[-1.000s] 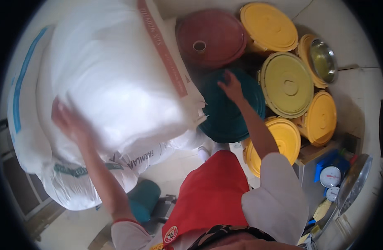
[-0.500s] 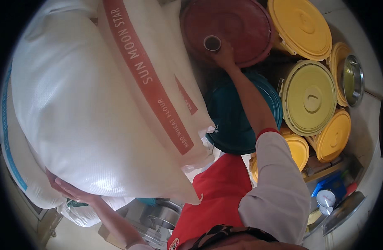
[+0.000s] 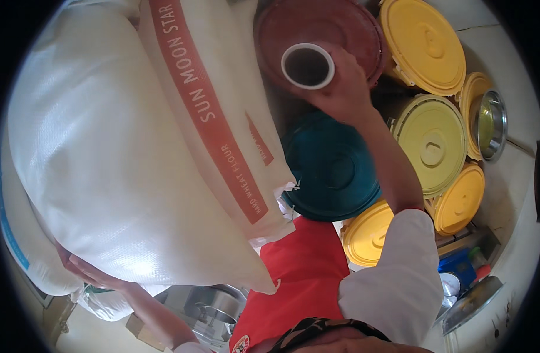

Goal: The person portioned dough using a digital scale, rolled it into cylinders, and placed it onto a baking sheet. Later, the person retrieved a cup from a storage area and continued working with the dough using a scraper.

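Observation:
My right hand (image 3: 340, 88) holds a white cup (image 3: 308, 66) with dark contents, lifted above the dark red bucket lid (image 3: 334, 29). A big white woven sack (image 3: 123, 147) with an orange stripe fills the left side and leans toward me. My left hand (image 3: 84, 272) is under the sack's lower edge, fingers pressed against it. Below my right forearm sits a teal bucket lid (image 3: 331, 173).
Several yellow lidded buckets (image 3: 428, 144) crowd the right side, one with a steel bowl (image 3: 490, 123) on it. A second white sack (image 3: 23, 259) lies behind the first at the left. A steel pot (image 3: 214, 306) sits low, and small containers (image 3: 458, 276) stand at the lower right.
My right hand picked the white cup off the red lid and raised it toward me. The sack tipped closer, and my left hand slid from its face to under its lower edge.

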The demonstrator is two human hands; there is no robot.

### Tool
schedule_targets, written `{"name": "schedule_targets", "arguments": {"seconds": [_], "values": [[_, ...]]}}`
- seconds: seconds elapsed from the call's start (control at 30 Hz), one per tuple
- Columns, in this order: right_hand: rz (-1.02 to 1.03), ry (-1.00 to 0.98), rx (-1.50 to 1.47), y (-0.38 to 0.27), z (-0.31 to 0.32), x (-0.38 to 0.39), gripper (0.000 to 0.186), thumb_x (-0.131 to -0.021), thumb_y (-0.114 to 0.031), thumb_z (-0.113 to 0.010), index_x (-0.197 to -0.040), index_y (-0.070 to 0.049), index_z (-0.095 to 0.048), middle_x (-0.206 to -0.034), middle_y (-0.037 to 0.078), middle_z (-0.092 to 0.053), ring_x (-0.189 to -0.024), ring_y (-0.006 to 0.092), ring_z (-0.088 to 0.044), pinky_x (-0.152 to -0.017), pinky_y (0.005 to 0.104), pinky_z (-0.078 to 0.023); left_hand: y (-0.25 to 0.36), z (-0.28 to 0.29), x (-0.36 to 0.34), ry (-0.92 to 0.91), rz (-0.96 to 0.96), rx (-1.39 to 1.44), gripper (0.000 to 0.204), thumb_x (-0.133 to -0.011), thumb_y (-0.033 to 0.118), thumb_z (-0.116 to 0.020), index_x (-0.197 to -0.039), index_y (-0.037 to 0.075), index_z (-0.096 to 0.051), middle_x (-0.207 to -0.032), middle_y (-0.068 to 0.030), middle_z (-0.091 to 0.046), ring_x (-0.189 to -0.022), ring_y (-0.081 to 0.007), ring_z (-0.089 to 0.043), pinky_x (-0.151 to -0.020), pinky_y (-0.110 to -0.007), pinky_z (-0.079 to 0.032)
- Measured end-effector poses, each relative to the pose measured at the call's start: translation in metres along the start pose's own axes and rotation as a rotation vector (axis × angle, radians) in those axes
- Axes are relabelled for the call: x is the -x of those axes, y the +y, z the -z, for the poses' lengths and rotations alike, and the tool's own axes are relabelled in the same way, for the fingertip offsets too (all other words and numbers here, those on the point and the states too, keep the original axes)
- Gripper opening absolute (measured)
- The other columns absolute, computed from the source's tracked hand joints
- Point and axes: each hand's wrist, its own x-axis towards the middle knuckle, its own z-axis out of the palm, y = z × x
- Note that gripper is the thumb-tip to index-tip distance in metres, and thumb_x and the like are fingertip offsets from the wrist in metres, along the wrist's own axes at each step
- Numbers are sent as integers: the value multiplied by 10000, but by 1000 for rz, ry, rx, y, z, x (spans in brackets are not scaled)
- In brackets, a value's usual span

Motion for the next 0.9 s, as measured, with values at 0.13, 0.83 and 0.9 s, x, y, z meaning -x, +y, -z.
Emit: {"name": "schedule_targets", "arguments": {"seconds": [0.13,0.83,0.9], "values": [[283,-53,-26,-90,77,-16,636,-647,-249,-905,-1194,-69,-636,-1147,104,-686,-1011,289,-662,-938,413,-456,-12,7,3,6,231,88,546,-1081,419,-358,-1405,5,-507,-1376,-209,-552,-1266,-347,-567,-1072,-453,-474],[166,-108,91,-253,163,19,333,-920,-493,-647,-1069,-216,-540,-922,-29,-649,-719,106,-576,-1056,551,-413,2,13,-5,60,452,122,533,-1054,408,-417,-1349,0,-591,-1362,-175,-584,-1232,-317,-572,-1052,-430,-469],[167,-71,106,-256,161,22,332,-922,-507,-640,-1061,-224,-538,-916,-35,-641,-708,105,-557,-1049,558,-415,0,11,-5,69,461,143,536,-1053,420,-417,-1352,11,-595,-1364,-168,-585,-1234,-316,-572,-1059,-435,-468]]}}
